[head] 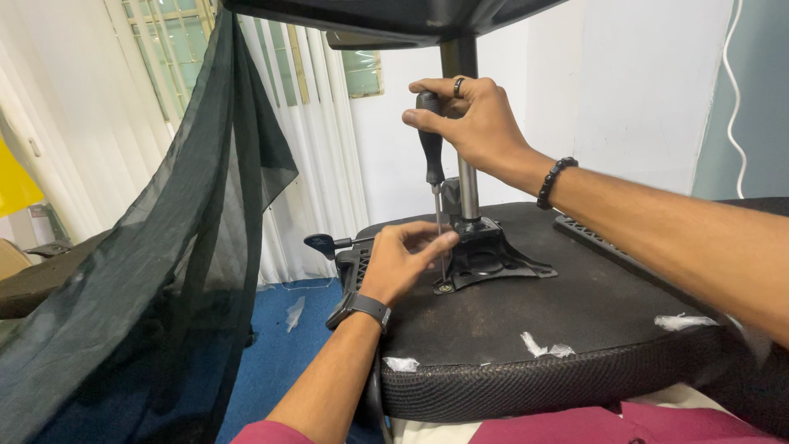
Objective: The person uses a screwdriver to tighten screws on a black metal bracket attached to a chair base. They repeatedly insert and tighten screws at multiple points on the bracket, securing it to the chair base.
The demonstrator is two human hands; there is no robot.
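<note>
Right hand [472, 119] fisted tight round the black handle of a screwdriver [430, 144], held upright, ring on one finger, dark bead bracelet [555, 182] on the wrist. Screwdriver shaft runs straight down to a screw [445, 288] at the 7 o'clock corner of the black metal mechanism plate [491, 259]; tip sits on the screw. Left hand [400, 259] at 9 o'clock of the plate, fingers curled, thumb and forefinger pinching the thin shaft low down, just above the screw; black watch [359, 307] on that wrist. Plate is mounted on the underside of an upturned office chair seat [526, 329], black mesh edge facing the camera. Silver gas-lift column [468, 185] rises from the plate centre at 12 o'clock, just beside the screwdriver, up to the chair base [394, 16] at the top edge. Black lever paddle [320, 242] sticks out at 9 o'clock from the plate, past the left hand. White scraps of plastic wrap [546, 349] on the seat near its 6 o'clock rim. Dark sheer cloth [164, 271] hangs at far left, white curtains [304, 123] behind it, blue floor [271, 362] below.
</note>
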